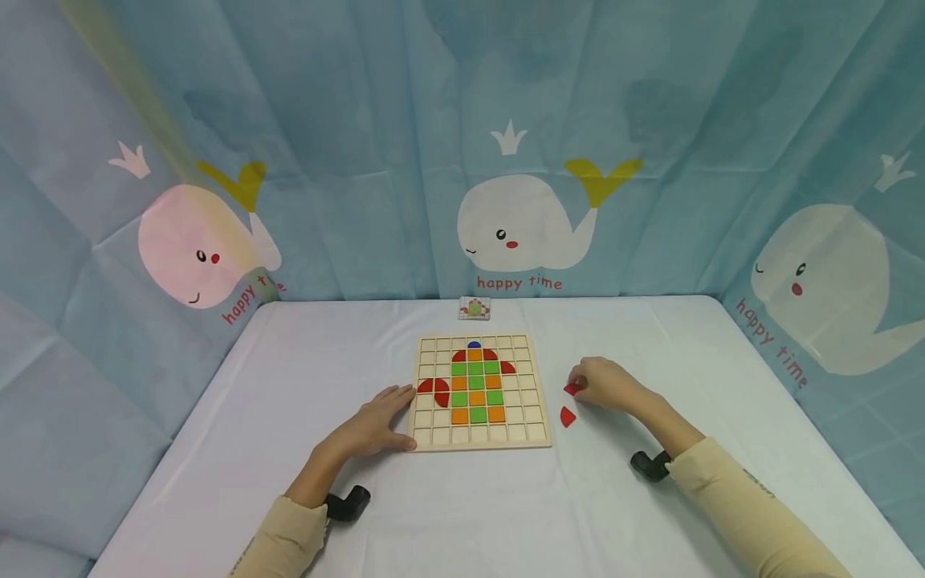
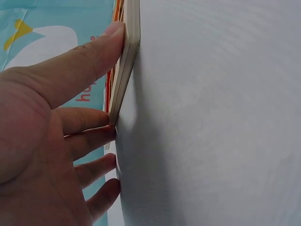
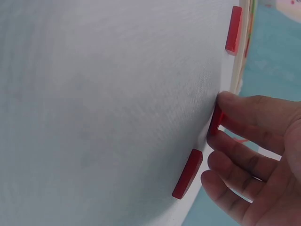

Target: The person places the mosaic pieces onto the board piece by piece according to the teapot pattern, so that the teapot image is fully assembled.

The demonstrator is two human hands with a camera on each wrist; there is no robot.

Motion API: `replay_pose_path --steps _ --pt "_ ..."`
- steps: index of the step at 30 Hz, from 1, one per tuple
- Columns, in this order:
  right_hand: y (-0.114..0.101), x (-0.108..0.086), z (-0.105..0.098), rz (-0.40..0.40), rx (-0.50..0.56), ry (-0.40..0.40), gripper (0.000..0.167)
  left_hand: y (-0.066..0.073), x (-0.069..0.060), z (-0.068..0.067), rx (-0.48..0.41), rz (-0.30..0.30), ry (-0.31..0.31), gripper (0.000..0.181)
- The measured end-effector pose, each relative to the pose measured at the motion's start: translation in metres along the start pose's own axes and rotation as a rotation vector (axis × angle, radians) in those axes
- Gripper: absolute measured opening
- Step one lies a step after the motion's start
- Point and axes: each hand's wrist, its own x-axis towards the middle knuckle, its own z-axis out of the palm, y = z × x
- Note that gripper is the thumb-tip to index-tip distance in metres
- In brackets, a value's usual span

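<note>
My left hand lies at the left edge of a wooden grid board, fingers extended. In the left wrist view, its thumb touches the board's side. Right of the board, my right hand pinches a red quarter-circle piece between thumb and fingers, low at the tablecloth. Another red quarter-circle piece lies between this hand and the board. The right wrist view shows a further red piece beside the fingers; in the head view the hand seems to hide it.
Green squares, orange squares, red quarter-circles and a blue piece fill some board cells. A small pattern card lies behind the board on the white cloth. A whale-print curtain surrounds the table.
</note>
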Motion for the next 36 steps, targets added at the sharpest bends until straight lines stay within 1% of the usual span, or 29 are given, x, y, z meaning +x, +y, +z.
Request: replay_pose_path --steps 4,8,11,13,24,28,32,36 --pt "0.0 0.0 -0.002 0.005 0.018 -0.008 0.024 0.0 0.0 -0.001 0.006 0.018 0.003 0.092" --pt "0.0 0.0 -0.004 -0.035 0.018 -0.014 0.025 -0.001 0.001 -0.001 0.015 0.034 0.009 0.092" --pt "-0.001 0.001 -0.005 -0.071 0.006 -0.016 0.022 -0.001 0.001 -0.001 0.012 0.035 0.008 0.093" --pt "-0.001 0.002 -0.005 -0.079 -0.001 -0.017 0.019 -0.001 0.001 -0.001 0.011 0.034 0.007 0.093" --pt "-0.001 0.002 -0.007 -0.096 -0.031 -0.014 0.017 0.0 0.002 -0.002 0.017 0.024 0.005 0.092" --pt "-0.001 0.004 -0.006 -0.077 -0.018 -0.019 0.02 -0.001 0.001 0.0 0.016 0.02 0.0 0.093" --pt "-0.006 0.008 -0.009 -0.062 -0.002 -0.006 0.022 -0.001 0.001 0.001 0.018 0.019 0.001 0.093" --pt "-0.013 0.013 -0.012 -0.079 0.02 0.004 0.021 -0.002 0.001 0.001 0.019 0.02 0.006 0.093"
